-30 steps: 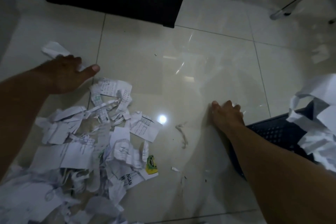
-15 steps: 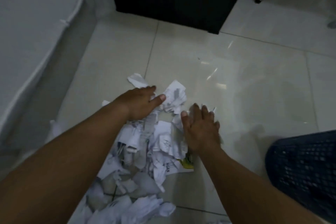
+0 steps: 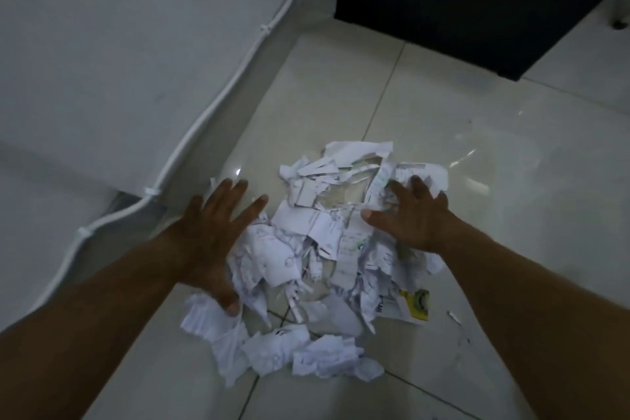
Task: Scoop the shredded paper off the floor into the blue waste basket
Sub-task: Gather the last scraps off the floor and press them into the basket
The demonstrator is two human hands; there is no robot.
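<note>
A heap of torn white paper [image 3: 317, 249] lies on the pale tiled floor between my hands. One scrap with a yellow and green print [image 3: 416, 304] sticks out at the heap's right edge. My left hand [image 3: 218, 232] hovers at the left side of the heap, fingers spread, holding nothing. Over on the heap's right side, my right hand [image 3: 414, 215] rests flat on the paper with its fingers apart. The blue waste basket is out of view.
A white wall with a clipped white cable [image 3: 191, 136] runs along the left, close to the heap. A black cabinet [image 3: 477, 0] stands at the back right. One small paper scrap [image 3: 454, 317] lies apart on the floor [image 3: 511, 181] to the right.
The view has swung left, so the basket dropped out of frame. Both hands have moved apart to the two sides of the heap, which is now more gathered.
</note>
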